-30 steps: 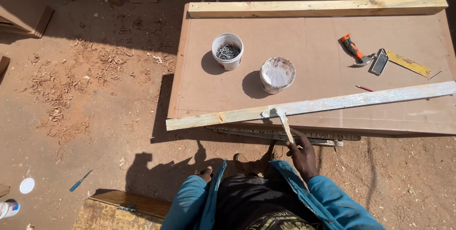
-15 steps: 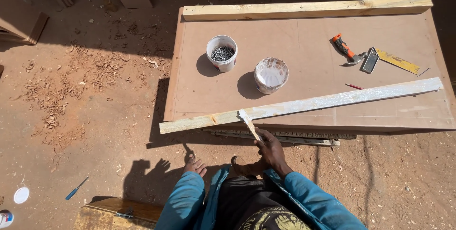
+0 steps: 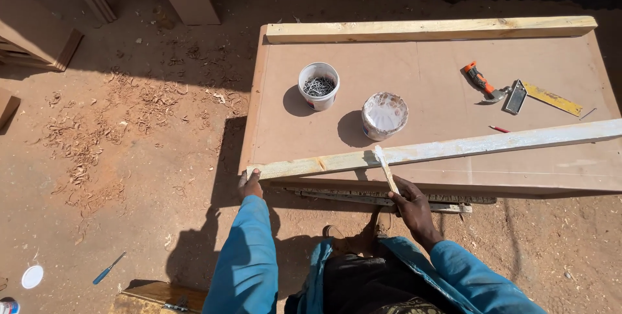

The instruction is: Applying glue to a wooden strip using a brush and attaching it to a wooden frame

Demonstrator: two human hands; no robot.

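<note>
Both arms reach forward: left hand (image 3: 250,184) grips the batten (image 3: 440,149) end, right hand (image 3: 409,205) (fingers closed) holds a stick (image 3: 385,167).

Harsh sunlight; hard shadows; sharp focus

Batten (image 3: 453,149): along the worktop's (image 3: 427,68) near edge.
Two tubs: nail tub (image 3: 318,85) left, paste tub (image 3: 384,116) right, behind batten.
Far edge: plank (image 3: 431,29).
Hands: left hand (image 3: 250,185) at batten's left end, right hand (image 3: 409,202) before the worktop.
</note>
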